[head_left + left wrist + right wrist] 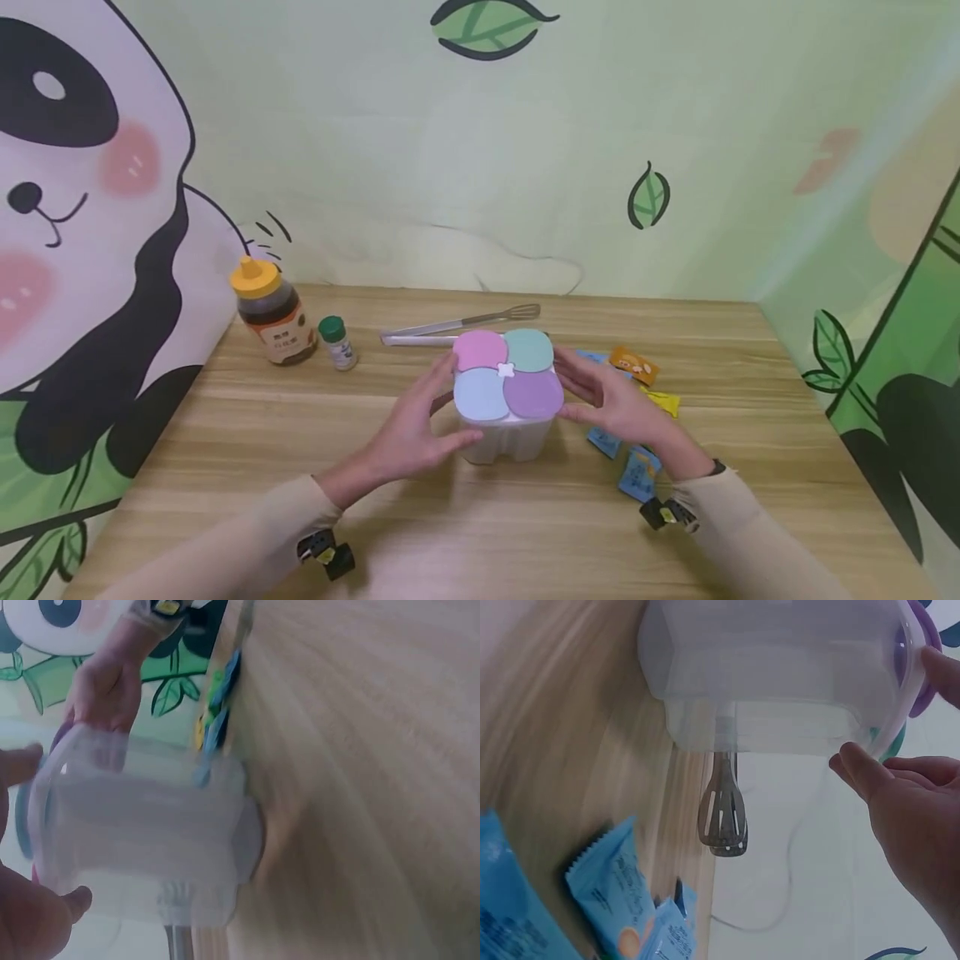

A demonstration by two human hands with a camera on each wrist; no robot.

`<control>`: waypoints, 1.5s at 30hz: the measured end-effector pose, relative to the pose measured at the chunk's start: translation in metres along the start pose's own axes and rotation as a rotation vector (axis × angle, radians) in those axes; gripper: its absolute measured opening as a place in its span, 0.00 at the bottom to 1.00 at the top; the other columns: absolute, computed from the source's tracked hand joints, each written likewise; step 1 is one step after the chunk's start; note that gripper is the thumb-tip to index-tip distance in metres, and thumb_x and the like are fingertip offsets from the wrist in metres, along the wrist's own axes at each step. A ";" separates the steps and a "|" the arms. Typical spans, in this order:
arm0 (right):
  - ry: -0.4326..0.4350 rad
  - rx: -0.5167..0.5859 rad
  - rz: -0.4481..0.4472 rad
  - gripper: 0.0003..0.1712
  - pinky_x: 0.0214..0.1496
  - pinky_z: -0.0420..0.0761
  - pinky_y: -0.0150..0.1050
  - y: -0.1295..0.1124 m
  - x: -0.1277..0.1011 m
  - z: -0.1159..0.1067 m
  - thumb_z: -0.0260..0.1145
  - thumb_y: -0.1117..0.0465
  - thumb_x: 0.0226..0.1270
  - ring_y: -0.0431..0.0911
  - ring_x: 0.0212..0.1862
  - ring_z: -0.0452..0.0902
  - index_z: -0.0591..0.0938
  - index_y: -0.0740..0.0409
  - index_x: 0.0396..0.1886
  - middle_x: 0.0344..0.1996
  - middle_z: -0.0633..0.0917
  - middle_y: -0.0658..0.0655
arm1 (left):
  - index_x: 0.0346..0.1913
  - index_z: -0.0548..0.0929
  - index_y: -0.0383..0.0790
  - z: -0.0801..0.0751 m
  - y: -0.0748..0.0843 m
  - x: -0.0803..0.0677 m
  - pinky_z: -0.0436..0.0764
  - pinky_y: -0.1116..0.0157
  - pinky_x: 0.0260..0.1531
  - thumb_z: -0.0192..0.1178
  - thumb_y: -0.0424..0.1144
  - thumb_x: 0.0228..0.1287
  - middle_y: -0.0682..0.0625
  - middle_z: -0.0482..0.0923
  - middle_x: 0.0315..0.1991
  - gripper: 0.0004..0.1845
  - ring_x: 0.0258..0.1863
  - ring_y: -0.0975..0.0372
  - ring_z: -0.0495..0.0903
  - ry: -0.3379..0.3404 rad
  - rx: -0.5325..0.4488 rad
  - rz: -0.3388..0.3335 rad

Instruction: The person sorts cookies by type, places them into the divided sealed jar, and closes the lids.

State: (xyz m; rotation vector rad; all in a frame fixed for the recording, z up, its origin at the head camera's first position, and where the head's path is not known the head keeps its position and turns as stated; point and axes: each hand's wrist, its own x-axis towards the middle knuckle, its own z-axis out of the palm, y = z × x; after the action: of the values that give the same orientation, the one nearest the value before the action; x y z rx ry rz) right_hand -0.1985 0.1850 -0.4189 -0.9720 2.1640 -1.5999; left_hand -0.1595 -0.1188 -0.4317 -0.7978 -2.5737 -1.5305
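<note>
A clear plastic storage box [504,442] stands upright on the wooden table in the middle of the head view. Its four-petal lid [478,396] is pink, green, blue and purple. On the left side my left hand [412,429] holds the box near the lid, its thumb toward the front. Opposite it, my right hand [618,404] grips the rim from the right, as the right wrist view shows with the thumb at the lid's edge. Through the translucent wall [150,825] in the left wrist view I make out no clear contents.
Behind the box lie metal tongs [480,320] with slotted ends. A yellow-capped jar [281,325] and a small green-capped bottle [339,346] stand at the left. To the right are several small packets, including a blue one [640,475] and a yellow one [663,402].
</note>
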 end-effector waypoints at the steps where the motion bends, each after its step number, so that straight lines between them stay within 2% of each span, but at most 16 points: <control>1: 0.006 -0.003 -0.005 0.48 0.69 0.65 0.32 0.000 -0.001 0.002 0.68 0.68 0.64 0.58 0.74 0.57 0.51 0.65 0.76 0.75 0.58 0.65 | 0.77 0.49 0.39 -0.003 -0.001 0.001 0.72 0.58 0.62 0.75 0.39 0.51 0.45 0.46 0.78 0.56 0.75 0.51 0.54 -0.007 0.001 -0.002; 5: 0.061 -0.059 0.010 0.52 0.70 0.65 0.36 -0.002 -0.005 0.014 0.71 0.65 0.61 0.58 0.74 0.57 0.49 0.66 0.77 0.75 0.57 0.65 | 0.78 0.47 0.46 -0.018 -0.009 0.011 0.62 0.55 0.69 0.72 0.45 0.56 0.46 0.46 0.78 0.54 0.75 0.51 0.54 -0.041 -0.012 -0.030; 9: 0.149 -0.160 0.077 0.59 0.70 0.66 0.41 -0.002 -0.007 0.032 0.77 0.57 0.55 0.55 0.74 0.58 0.49 0.62 0.77 0.75 0.59 0.62 | 0.78 0.48 0.42 -0.030 -0.024 0.029 0.55 0.52 0.73 0.60 0.47 0.68 0.43 0.49 0.77 0.43 0.76 0.51 0.52 -0.102 -0.115 -0.007; 11: 0.197 -0.201 0.105 0.61 0.68 0.67 0.41 -0.001 -0.005 0.042 0.78 0.54 0.52 0.53 0.73 0.59 0.50 0.61 0.77 0.74 0.60 0.61 | 0.77 0.51 0.39 -0.031 -0.034 0.039 0.56 0.52 0.73 0.53 0.45 0.73 0.43 0.52 0.77 0.36 0.76 0.51 0.53 -0.132 -0.184 0.006; 16: 0.280 -0.228 0.115 0.58 0.63 0.73 0.40 0.002 0.001 0.054 0.78 0.56 0.51 0.55 0.70 0.64 0.55 0.65 0.75 0.71 0.65 0.65 | 0.76 0.55 0.42 -0.027 -0.051 0.049 0.61 0.50 0.70 0.46 0.42 0.77 0.44 0.55 0.76 0.29 0.74 0.50 0.57 -0.161 -0.303 -0.061; 20: 0.296 -0.198 0.124 0.50 0.61 0.75 0.41 0.007 0.001 0.047 0.76 0.58 0.54 0.57 0.67 0.69 0.61 0.67 0.73 0.68 0.70 0.66 | 0.76 0.57 0.43 -0.026 -0.052 0.044 0.63 0.49 0.69 0.48 0.42 0.76 0.44 0.56 0.75 0.29 0.72 0.49 0.61 -0.140 -0.301 -0.083; 25: 0.318 -0.142 0.130 0.39 0.59 0.77 0.40 0.010 0.002 0.031 0.71 0.61 0.61 0.58 0.64 0.73 0.67 0.65 0.70 0.63 0.75 0.67 | 0.75 0.61 0.48 -0.028 -0.044 0.032 0.69 0.51 0.66 0.53 0.46 0.74 0.48 0.64 0.72 0.30 0.69 0.52 0.67 -0.105 -0.263 -0.097; 30: 0.326 -0.130 0.140 0.32 0.57 0.79 0.39 0.011 0.007 0.019 0.65 0.66 0.67 0.59 0.63 0.74 0.68 0.67 0.69 0.61 0.76 0.68 | 0.70 0.69 0.49 -0.025 -0.031 0.017 0.74 0.52 0.61 0.60 0.48 0.68 0.51 0.70 0.68 0.29 0.65 0.54 0.72 -0.008 -0.236 -0.144; 35: 0.335 -0.150 0.233 0.28 0.58 0.79 0.43 0.009 0.016 0.013 0.60 0.64 0.72 0.57 0.64 0.73 0.68 0.63 0.70 0.63 0.77 0.65 | 0.62 0.76 0.46 -0.016 -0.016 0.003 0.82 0.57 0.51 0.70 0.45 0.59 0.49 0.78 0.59 0.28 0.57 0.53 0.77 0.088 -0.251 -0.202; 41: 0.318 -0.144 0.301 0.27 0.62 0.76 0.45 0.013 0.026 0.009 0.56 0.62 0.75 0.54 0.66 0.71 0.67 0.59 0.71 0.65 0.75 0.61 | 0.59 0.76 0.44 -0.005 -0.009 -0.005 0.84 0.61 0.47 0.73 0.41 0.55 0.47 0.77 0.54 0.28 0.54 0.53 0.77 0.137 -0.278 -0.226; 43: 0.306 -0.126 0.271 0.27 0.63 0.75 0.45 0.013 0.027 0.009 0.56 0.65 0.75 0.55 0.66 0.71 0.67 0.61 0.71 0.65 0.75 0.63 | 0.61 0.73 0.42 -0.006 -0.011 -0.004 0.83 0.58 0.48 0.73 0.40 0.55 0.46 0.74 0.57 0.31 0.56 0.51 0.75 0.132 -0.275 -0.209; 45: 0.288 -0.074 0.219 0.27 0.64 0.74 0.44 0.014 0.025 0.010 0.54 0.71 0.73 0.57 0.67 0.69 0.66 0.64 0.71 0.66 0.73 0.65 | 0.66 0.68 0.43 -0.009 -0.015 0.000 0.81 0.55 0.53 0.74 0.39 0.54 0.46 0.69 0.62 0.37 0.60 0.49 0.71 0.098 -0.264 -0.164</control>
State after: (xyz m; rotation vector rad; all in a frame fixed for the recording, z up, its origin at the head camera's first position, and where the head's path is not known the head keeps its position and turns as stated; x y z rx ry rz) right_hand -0.2160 0.1632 -0.4309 -0.5244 2.4351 -1.6452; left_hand -0.1680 -0.1322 -0.4392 -0.5224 -2.4531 -1.9337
